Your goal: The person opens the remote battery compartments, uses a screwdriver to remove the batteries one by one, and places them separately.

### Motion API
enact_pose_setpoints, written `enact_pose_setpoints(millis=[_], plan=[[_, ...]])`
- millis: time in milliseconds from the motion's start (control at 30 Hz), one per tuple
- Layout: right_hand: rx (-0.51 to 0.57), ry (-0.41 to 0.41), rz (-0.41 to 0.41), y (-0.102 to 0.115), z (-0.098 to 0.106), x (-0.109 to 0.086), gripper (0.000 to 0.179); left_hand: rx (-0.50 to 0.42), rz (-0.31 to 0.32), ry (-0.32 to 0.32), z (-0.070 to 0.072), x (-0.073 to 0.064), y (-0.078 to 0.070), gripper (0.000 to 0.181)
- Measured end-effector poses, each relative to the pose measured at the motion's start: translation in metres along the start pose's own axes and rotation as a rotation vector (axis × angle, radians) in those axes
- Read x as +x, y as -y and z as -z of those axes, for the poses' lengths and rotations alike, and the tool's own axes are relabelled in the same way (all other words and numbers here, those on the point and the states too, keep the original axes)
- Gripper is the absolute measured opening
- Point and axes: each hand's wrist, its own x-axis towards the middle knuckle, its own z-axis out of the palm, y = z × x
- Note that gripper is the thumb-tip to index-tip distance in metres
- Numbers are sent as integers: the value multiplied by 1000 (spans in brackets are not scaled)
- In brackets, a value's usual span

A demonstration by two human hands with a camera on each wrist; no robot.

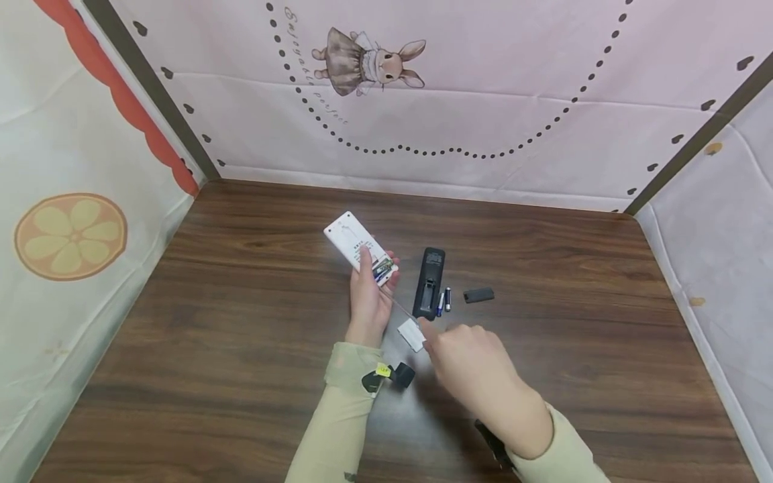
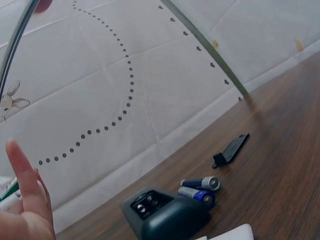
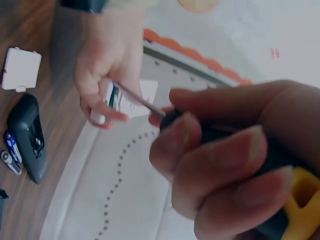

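My left hand (image 1: 370,302) holds a white remote control (image 1: 347,236), back side up, with the thumb across its printed back. Its battery compartment is uncovered, and batteries show inside. My right hand (image 1: 477,362) grips a screwdriver (image 3: 139,99) by its black and yellow handle. The thin shaft points at the compartment end of the white remote, its tip right at that edge in the right wrist view. A white battery cover (image 1: 412,334) lies on the table below the shaft.
A black remote control (image 1: 432,267) lies back up with its battery slot uncovered. Two loose batteries (image 1: 447,299) lie beside it, and a black battery cover (image 1: 479,295) is farther right. The brown wooden table (image 1: 241,302) is bordered by printed cloth walls (image 1: 483,114).
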Motion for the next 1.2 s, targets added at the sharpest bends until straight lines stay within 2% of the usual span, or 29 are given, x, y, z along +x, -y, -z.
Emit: enact_pose_setpoints(millis=[167, 267, 667, 900, 1067, 1200], plan=[[-100, -128, 20, 7, -8, -6, 36, -3, 5, -69, 0, 1, 5, 53], [-119, -157, 20, 7, -9, -7, 36, 4, 4, -98, -2, 1, 6, 49], [-109, -149, 12, -1, -4, -10, 26, -27, 12, -54, -5, -3, 6, 60], [-73, -87, -10, -1, 2, -8, 26, -46, -3, -46, -8, -4, 7, 55], [-40, -98, -20, 3, -2, -8, 20, -81, -42, -83, -7, -5, 8, 56], [-30, -121, -23, 7, -8, -10, 22, -107, -62, -160, -7, -5, 8, 53]])
